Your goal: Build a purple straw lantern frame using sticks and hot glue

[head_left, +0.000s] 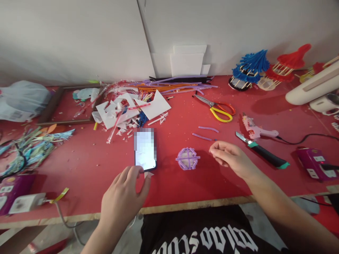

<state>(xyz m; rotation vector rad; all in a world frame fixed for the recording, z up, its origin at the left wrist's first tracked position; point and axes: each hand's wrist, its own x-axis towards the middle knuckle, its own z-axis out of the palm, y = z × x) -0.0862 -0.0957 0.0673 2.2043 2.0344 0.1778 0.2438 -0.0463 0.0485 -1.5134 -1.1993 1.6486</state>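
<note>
My left hand [124, 192] rests at the bottom edge of a lit phone [145, 150] lying on the red table. Its index fingertip touches the phone's lower corner, and the thumb stands apart from the fingers beside a small white piece [148, 174]. To the right of the phone lies a small round piece edged and crossed with purple pipe cleaners [187, 158]. My right hand [228, 155] is just above the table to the right of it, fingers curled together; what they hold, if anything, is hidden. Two short purple pipe-cleaner lengths [205, 137] lie beyond that hand.
Scissors [215, 107], a pink glue gun [256, 128] and a utility knife [267, 153] with its blade out lie to the right. White scraps [152, 106] and pipe cleaners [182, 84] are at the back. Blue [249, 70] and red [284, 68] small towers stand back right.
</note>
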